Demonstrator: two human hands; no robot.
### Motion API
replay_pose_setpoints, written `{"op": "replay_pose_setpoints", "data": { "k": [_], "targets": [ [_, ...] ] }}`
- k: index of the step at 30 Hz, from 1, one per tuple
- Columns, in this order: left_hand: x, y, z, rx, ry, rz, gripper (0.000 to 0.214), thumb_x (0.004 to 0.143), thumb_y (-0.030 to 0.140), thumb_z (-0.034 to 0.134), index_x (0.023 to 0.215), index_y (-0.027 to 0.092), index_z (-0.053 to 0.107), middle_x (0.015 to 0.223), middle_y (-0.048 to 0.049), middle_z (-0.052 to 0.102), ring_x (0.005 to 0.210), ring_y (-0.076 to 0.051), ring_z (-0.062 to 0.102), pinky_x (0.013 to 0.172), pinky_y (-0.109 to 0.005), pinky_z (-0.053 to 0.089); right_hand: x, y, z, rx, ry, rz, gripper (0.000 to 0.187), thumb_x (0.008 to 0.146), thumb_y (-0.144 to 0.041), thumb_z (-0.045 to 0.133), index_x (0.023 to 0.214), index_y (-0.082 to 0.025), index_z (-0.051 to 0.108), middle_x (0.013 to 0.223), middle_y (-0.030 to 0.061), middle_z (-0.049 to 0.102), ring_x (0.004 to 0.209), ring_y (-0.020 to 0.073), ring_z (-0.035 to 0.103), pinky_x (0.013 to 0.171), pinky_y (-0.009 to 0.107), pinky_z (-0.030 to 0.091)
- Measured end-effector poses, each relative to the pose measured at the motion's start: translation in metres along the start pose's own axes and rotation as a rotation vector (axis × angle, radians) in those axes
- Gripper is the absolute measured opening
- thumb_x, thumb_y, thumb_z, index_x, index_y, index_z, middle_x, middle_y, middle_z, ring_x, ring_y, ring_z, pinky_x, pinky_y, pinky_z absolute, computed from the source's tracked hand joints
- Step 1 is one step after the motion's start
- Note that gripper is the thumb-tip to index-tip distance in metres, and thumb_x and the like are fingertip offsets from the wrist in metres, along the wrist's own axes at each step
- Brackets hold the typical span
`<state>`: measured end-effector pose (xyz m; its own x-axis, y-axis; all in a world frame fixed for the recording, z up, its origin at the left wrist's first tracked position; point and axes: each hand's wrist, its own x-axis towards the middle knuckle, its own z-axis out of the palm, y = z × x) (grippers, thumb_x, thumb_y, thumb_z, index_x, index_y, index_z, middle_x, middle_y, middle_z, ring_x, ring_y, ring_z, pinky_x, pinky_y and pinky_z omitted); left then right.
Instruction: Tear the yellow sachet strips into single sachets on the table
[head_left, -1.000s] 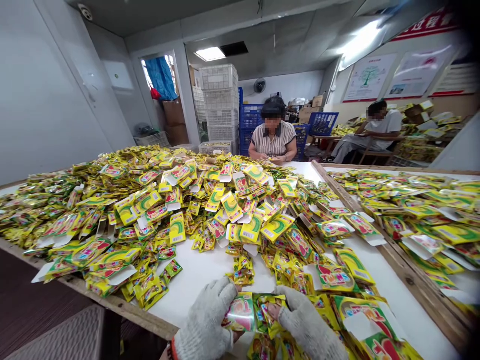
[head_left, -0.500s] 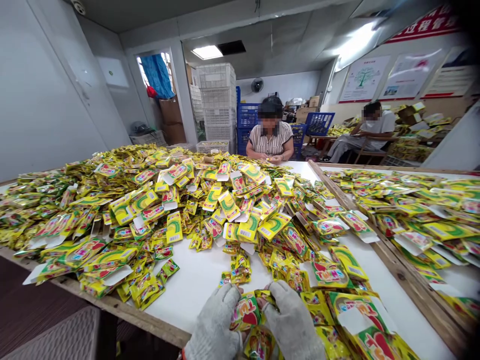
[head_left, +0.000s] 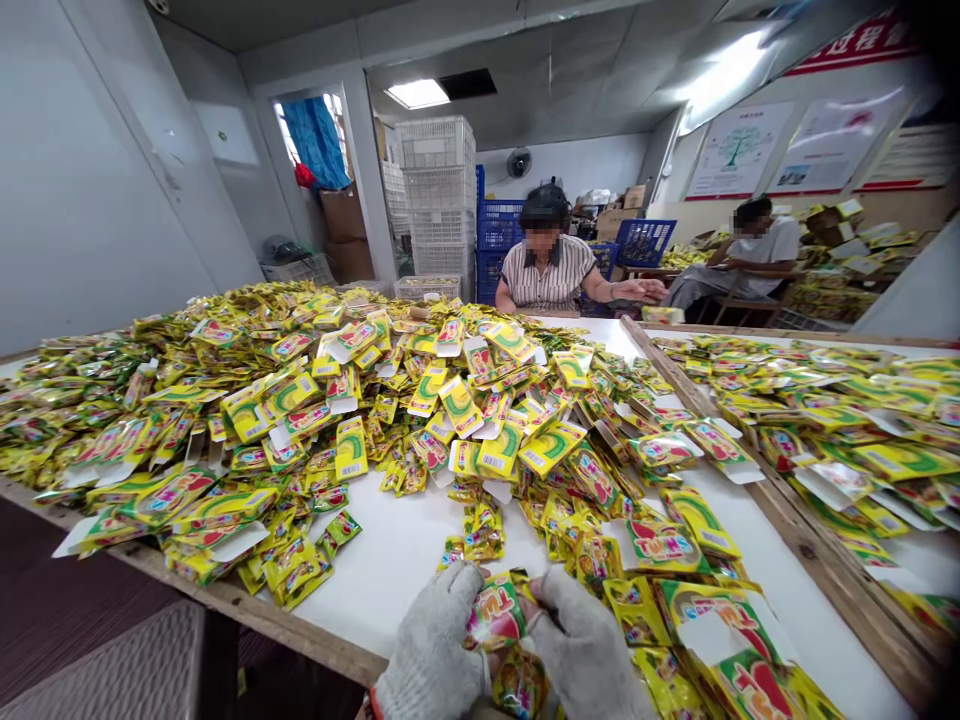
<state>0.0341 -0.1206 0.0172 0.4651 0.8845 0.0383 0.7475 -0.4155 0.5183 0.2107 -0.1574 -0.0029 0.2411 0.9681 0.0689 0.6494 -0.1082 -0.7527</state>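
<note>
My left hand, in a grey-white glove, is closed on the left side of a small printed candy box. The box is green and yellow with red and white lettering. At its right edge, my right hand, gloved too, is closed with thumb and fingers against it. Just below the box, between both hands, shows a shiny yellow candy sachet; whether a hand touches it is hidden. More sachets lie on the white tabletop past my fingers. Open-flapped boxes lie right of my right hand.
A large heap of boxes and sachets covers the table's left and middle. A wooden divider runs along the right, with more boxes beyond. One co-worker sits opposite; another person sits farther back.
The co-worker opposite has stretched an arm out to the right, with a yellow box below that hand. My hands stay nearly in place, and the box between them has tilted slightly.
</note>
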Motion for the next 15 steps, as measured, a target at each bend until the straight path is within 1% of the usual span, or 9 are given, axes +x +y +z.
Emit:
{"op": "replay_pose_setpoints", "data": {
  "k": [1, 3, 6, 7, 8, 10, 11, 13, 15],
  "targets": [
    [0.000, -0.003, 0.002, 0.023, 0.012, 0.004, 0.049, 0.064, 0.024, 0.062, 0.112, 0.017, 0.065, 0.121, -0.0134, 0.064, 0.111, -0.032, 0.059, 0.097, -0.042, 0.050, 0.000, -0.002, 0.000, 0.046, -0.078, 0.022, 0.026, 0.081, -0.035, 0.046, 0.077, -0.021, 0.068, 0.081, 0.0083, 0.072, 0.077, 0.0237, 0.066, 0.070, 0.032, 0.051],
    [0.000, -0.011, 0.005, 0.079, 0.030, 0.012, 0.058, 0.060, 0.018, 0.059, 0.118, 0.017, 0.063, 0.127, -0.0133, 0.061, 0.117, -0.032, 0.055, 0.102, -0.044, 0.047, 0.001, -0.005, -0.004, 0.147, -0.213, 0.092, 0.034, 0.083, -0.040, 0.045, 0.079, -0.020, 0.071, 0.070, 0.0063, 0.070, 0.060, 0.0196, 0.062, 0.057, 0.028, 0.048],
    [0.001, -0.018, 0.008, 0.120, 0.036, 0.010, 0.066, 0.059, 0.015, 0.054, 0.124, 0.018, 0.060, 0.130, -0.0126, 0.059, 0.118, -0.031, 0.054, 0.103, -0.044, 0.045, -0.002, -0.010, -0.012, 0.295, -0.297, 0.255, 0.048, 0.083, -0.053, 0.044, 0.101, -0.018, 0.072, 0.045, -0.0014, 0.055, 0.036, 0.0129, 0.045, 0.041, 0.024, 0.038],
    [0.002, -0.017, 0.008, 0.112, 0.027, 0.025, 0.066, 0.059, 0.015, 0.054, 0.124, 0.018, 0.060, 0.128, -0.0121, 0.060, 0.116, -0.031, 0.054, 0.102, -0.044, 0.045, -0.004, -0.013, -0.014, 0.359, -0.333, 0.293, 0.051, 0.083, -0.056, 0.045, 0.108, -0.018, 0.070, 0.041, -0.0036, 0.050, 0.034, 0.0119, 0.041, 0.039, 0.022, 0.035],
    [0.003, -0.015, 0.009, 0.096, 0.010, 0.050, 0.066, 0.058, 0.015, 0.054, 0.123, 0.019, 0.061, 0.126, -0.0116, 0.061, 0.114, -0.030, 0.055, 0.102, -0.044, 0.046, -0.007, -0.016, -0.015, 0.429, -0.381, 0.303, 0.053, 0.082, -0.058, 0.048, 0.108, -0.018, 0.069, 0.041, -0.0042, 0.049, 0.034, 0.0111, 0.041, 0.039, 0.021, 0.033],
    [0.004, -0.010, 0.011, 0.057, -0.029, 0.103, 0.067, 0.055, 0.016, 0.054, 0.122, 0.020, 0.062, 0.123, -0.0103, 0.062, 0.112, -0.030, 0.056, 0.101, -0.044, 0.046, -0.012, -0.022, -0.013, 0.547, -0.477, 0.286, 0.052, 0.077, -0.063, 0.053, 0.097, -0.019, 0.071, 0.047, -0.0021, 0.055, 0.038, 0.0099, 0.042, 0.038, 0.019, 0.031],
    [0.004, -0.009, 0.012, 0.041, -0.050, 0.120, 0.068, 0.054, 0.016, 0.054, 0.121, 0.021, 0.062, 0.122, -0.0100, 0.063, 0.111, -0.030, 0.056, 0.100, -0.044, 0.046, -0.014, -0.024, -0.012, 0.583, -0.494, 0.271, 0.053, 0.074, -0.066, 0.055, 0.091, -0.019, 0.072, 0.054, -0.0005, 0.059, 0.039, 0.0094, 0.043, 0.038, 0.019, 0.031],
    [0.003, -0.008, 0.014, 0.026, -0.060, 0.119, 0.072, 0.052, 0.015, 0.054, 0.122, 0.022, 0.061, 0.124, -0.0100, 0.062, 0.113, -0.031, 0.056, 0.100, -0.045, 0.047, -0.017, -0.026, -0.010, 0.598, -0.473, 0.263, 0.054, 0.070, -0.069, 0.057, 0.086, -0.019, 0.072, 0.061, 0.0012, 0.063, 0.041, 0.0093, 0.045, 0.038, 0.019, 0.033],
    [0.001, -0.012, 0.016, 0.028, -0.014, 0.101, 0.075, 0.052, 0.014, 0.054, 0.126, 0.023, 0.059, 0.129, -0.0104, 0.060, 0.118, -0.032, 0.054, 0.103, -0.046, 0.046, -0.016, -0.023, -0.013, 0.584, -0.448, 0.286, 0.055, 0.073, -0.068, 0.055, 0.093, -0.020, 0.071, 0.055, 0.0001, 0.061, 0.039, 0.0109, 0.046, 0.038, 0.021, 0.034]
  ]
}}
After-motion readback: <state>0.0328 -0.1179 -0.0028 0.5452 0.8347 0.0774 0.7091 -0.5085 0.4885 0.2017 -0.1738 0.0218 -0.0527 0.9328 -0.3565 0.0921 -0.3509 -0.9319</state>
